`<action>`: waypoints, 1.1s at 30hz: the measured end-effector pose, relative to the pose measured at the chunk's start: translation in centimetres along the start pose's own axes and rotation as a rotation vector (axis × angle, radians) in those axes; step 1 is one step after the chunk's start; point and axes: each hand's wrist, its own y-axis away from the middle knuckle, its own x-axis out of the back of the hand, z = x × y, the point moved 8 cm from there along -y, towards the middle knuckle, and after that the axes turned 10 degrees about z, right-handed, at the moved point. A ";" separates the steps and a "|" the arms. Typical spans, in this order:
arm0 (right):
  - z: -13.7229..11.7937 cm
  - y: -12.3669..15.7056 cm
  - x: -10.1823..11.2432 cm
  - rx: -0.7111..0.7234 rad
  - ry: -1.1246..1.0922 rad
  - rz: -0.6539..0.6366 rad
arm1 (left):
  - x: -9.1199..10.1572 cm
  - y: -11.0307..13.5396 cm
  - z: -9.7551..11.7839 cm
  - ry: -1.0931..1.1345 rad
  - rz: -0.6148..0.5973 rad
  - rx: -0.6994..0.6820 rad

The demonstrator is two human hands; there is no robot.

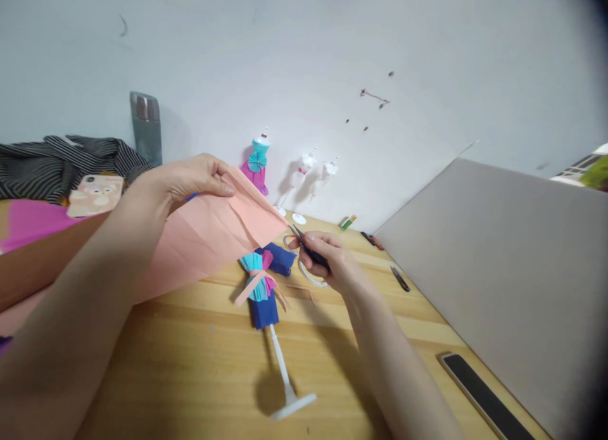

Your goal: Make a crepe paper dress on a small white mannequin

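Note:
My left hand (199, 177) pinches the upper edge of a large sheet of peach crepe paper (204, 237), which hangs down and spreads toward the left. In my right hand (327, 256) is a pair of small dark-handled scissors (311, 253). Their tips point up and left, close to the paper's right corner; whether they touch it I cannot tell. Below the paper, a small white mannequin stand (280, 364) lies on its side on the table, dressed in a dark blue paper skirt (265, 311) with a turquoise and pink top tied by a peach strip (259, 278).
Along the wall stand a dressed mannequin (259, 158) and two white mannequins (304, 168). A bottle (146, 130), striped cloth (57, 161) and phone (95, 196) are at left. A dark blue roll (282, 261), cutter (399, 278) and long dark bar (484, 396) lie on the wooden table (190, 377).

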 end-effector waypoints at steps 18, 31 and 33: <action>0.1 0.1 0.1 -0.023 -0.038 -0.029 | 0.2 0.4 0.5 -0.006 0.006 0.001; 0.1 0.2 -0.3 -0.033 -0.081 -0.033 | -0.2 0.3 0.6 0.001 -0.010 -0.028; 0.0 0.2 -0.5 -0.038 -0.097 -0.044 | -0.3 0.4 0.7 0.010 -0.027 -0.034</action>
